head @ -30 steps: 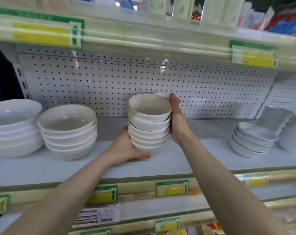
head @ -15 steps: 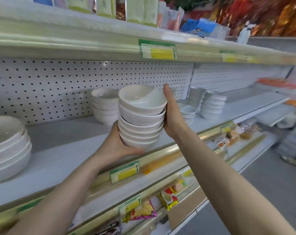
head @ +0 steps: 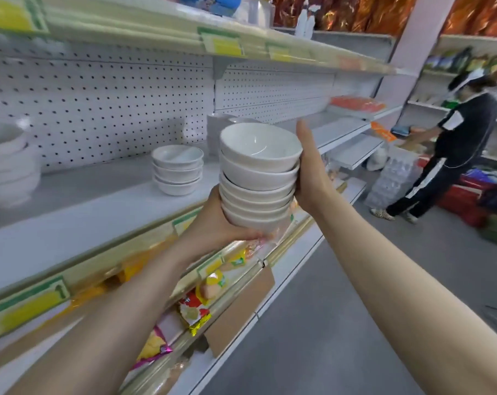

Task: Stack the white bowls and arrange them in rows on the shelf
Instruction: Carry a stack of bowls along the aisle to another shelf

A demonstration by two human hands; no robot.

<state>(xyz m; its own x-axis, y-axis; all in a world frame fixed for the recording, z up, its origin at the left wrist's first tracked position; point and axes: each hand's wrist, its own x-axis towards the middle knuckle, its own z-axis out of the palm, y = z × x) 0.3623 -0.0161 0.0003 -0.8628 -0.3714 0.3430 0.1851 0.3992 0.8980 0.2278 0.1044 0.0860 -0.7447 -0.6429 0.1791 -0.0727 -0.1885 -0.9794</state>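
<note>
We carry the stack of 6 white bowls (head: 258, 178) off the shelf (head: 99, 206), left hand (head: 213, 226) cupped beneath, right hand (head: 310, 178) pressed flat alongside; next we likely need open space beside the shorter stack (head: 177, 169) left of our hands.

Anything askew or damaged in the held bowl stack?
The top bowl tilts, sitting unevenly in the held stack. The left hand supports underneath; the right hand steadies the side. No chips or spills visible. The shelf stack looks even.
</note>
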